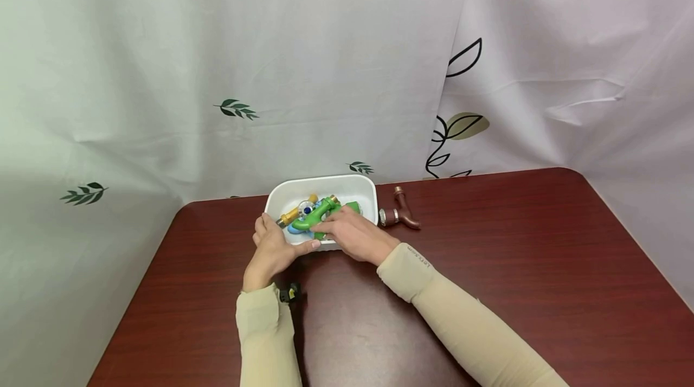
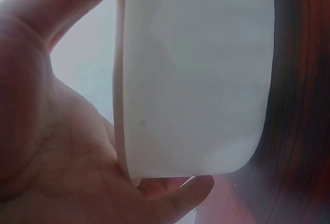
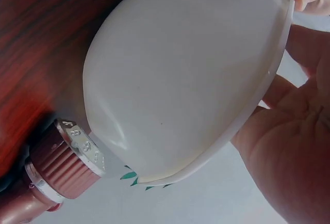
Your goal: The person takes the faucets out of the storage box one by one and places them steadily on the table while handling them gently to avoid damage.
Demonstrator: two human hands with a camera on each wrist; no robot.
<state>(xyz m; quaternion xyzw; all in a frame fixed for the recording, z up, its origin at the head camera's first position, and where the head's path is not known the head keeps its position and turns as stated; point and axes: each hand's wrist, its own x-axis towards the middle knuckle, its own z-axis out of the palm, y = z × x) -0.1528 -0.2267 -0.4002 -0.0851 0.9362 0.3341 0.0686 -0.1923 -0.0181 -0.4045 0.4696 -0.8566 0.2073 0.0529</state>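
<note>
A white plastic tub (image 1: 291,188) stands at the back of the table with several coloured plastic taps in it. My left hand (image 1: 271,249) grips its near left corner, fingers at the left side and thumb along the front rim. My right hand (image 1: 355,233) reaches over the front rim; its thumb and fingers are at a green tap (image 1: 311,218) with a brass-coloured end. Next to that tap lie a yellow tap (image 1: 289,216) and blue parts. The tub's wall (image 3: 170,79) hides my right fingertips in the right wrist view.
A brown tap (image 1: 403,213) with a ribbed, silver-ringed end lies on the table just right of the tub. Behind the dark red table (image 1: 488,266) hangs a white cloth (image 1: 325,73) with leaf prints, close to the tub's far side.
</note>
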